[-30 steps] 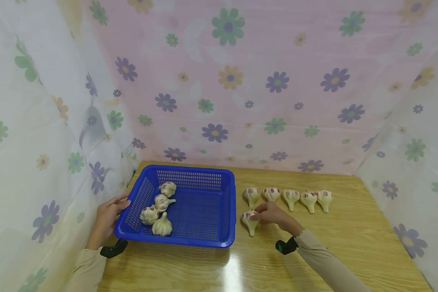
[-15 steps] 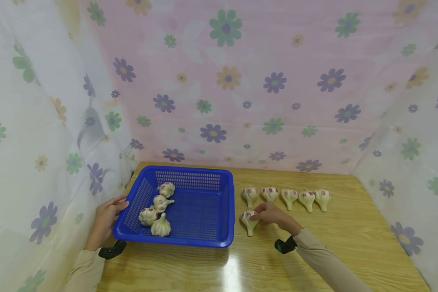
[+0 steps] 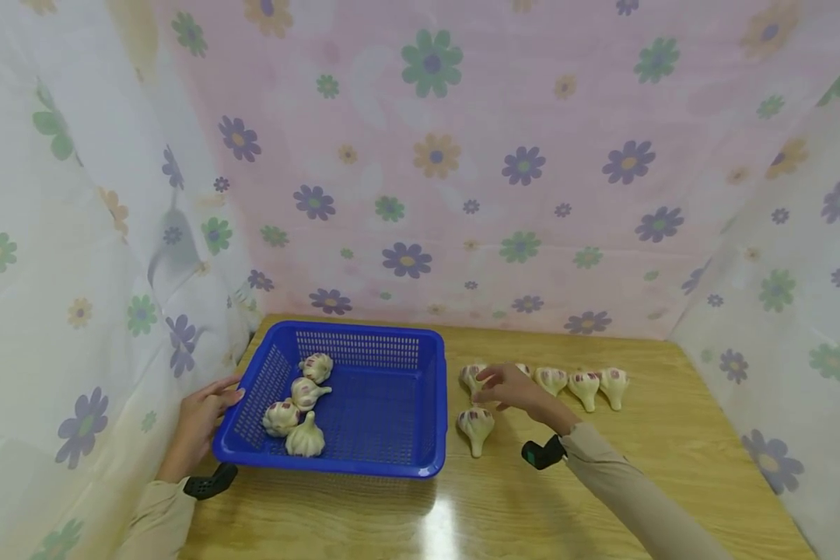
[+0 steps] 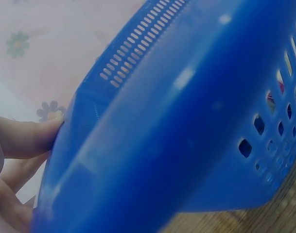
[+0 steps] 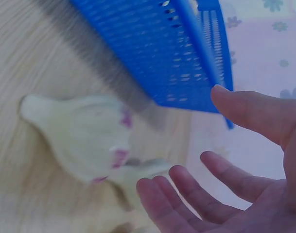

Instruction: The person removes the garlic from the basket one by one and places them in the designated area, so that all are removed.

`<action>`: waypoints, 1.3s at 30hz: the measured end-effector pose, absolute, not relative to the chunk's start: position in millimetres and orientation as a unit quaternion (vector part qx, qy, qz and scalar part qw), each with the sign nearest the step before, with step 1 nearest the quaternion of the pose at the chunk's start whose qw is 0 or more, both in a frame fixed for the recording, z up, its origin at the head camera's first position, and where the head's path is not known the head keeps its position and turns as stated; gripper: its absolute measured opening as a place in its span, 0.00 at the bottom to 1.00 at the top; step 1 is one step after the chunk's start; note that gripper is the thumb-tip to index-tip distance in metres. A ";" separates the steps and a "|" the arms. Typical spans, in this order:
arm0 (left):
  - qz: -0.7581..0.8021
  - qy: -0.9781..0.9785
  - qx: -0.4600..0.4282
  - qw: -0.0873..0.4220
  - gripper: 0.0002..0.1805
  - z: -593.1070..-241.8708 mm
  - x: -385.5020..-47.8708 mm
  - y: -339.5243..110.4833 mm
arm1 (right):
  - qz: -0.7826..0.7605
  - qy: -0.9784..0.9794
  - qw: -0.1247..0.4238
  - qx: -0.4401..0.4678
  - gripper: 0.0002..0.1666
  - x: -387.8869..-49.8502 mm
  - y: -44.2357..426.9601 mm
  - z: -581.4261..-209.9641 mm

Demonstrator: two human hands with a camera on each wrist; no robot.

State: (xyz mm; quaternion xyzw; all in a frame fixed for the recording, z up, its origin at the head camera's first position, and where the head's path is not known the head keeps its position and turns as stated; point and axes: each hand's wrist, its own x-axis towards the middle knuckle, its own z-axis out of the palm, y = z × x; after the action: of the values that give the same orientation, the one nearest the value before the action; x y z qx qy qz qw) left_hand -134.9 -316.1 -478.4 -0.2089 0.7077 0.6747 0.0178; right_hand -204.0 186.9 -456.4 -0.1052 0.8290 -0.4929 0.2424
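**While my left hand [image 3: 201, 424] grips the blue basket [image 3: 329, 467], my right hand [image 3: 518, 393] is spread loosely by the garlic bulbs**

As the left wrist view shows at its left edge, my left thumb lies at the basket's rim with fingers behind it on the outer side, so that hand is holding the basket. The basket sits left of centre in the lower half of the head view, on a wood-grained table [image 3: 322, 521]. Along its left side lie four bulbs [image 3: 309, 393] in a loose cluster, the nearest with its stem pointing up the frame.

My right hand is right of centre in the lower half. In the right wrist view its fingers are gently bent and parted, with the thumb set wide of them. The fingertips come close to the leftmost bulb [image 3: 470, 375] of a row of five; whether they touch it I cannot tell. My hand covers most of the second bulb [image 3: 524, 369], and three more bulbs [image 3: 584, 389] run on to the right. Just below my fingers, beside the basket's right wall, a single bulb [image 3: 476, 428] lies with its stem toward the bottom of the frame.

Beige sleeves [image 3: 630, 490] cover my forearms in the lower corners, and a dark device [image 3: 543, 453] sits at each wrist. Flowered cloth [image 3: 364, 155] fills the upper frame, pink at the back and whitish at the sides.
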 end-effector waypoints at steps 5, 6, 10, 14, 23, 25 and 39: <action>0.656 0.725 -0.206 0.021 0.31 -478.9 -136.0 -317.1 | -0.495 0.826 0.235 -0.128 0.29 -211.4 172.2 -447.4; 0.652 0.730 -0.206 0.022 0.31 -479.2 -136.1 -317.6 | -0.496 0.826 0.234 -0.132 0.29 -212.7 168.5 -445.4; 0.638 0.742 -0.203 0.026 0.31 -480.3 -136.4 -318.7 | -0.494 0.823 0.237 -0.151 0.27 -216.3 153.3 -439.0; 0.635 0.746 -0.198 0.031 0.31 -480.3 -136.3 -319.6 | -0.491 0.819 0.246 -0.166 0.28 -220.2 136.2 -434.8; 0.645 0.734 -0.209 0.029 0.32 -479.0 -137.4 -319.1 | -0.477 0.818 0.255 -0.193 0.22 -226.1 95.4 -425.8; 0.646 0.733 -0.213 0.033 0.32 -479.0 -137.4 -319.1 | -0.477 0.816 0.264 -0.192 0.22 -226.4 87.3 -425.7; 0.678 0.702 -0.216 0.026 0.27 -480.1 -135.4 -318.8 | -0.490 0.795 0.295 -0.200 0.25 -239.7 24.3 -451.4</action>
State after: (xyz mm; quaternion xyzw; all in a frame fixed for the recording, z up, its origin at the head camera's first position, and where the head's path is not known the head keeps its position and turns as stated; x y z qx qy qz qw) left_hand -135.4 -318.8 -480.1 -0.2162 0.7019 0.6781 0.0264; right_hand -239.7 24.3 -451.4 -0.2000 0.7954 -0.4904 0.2948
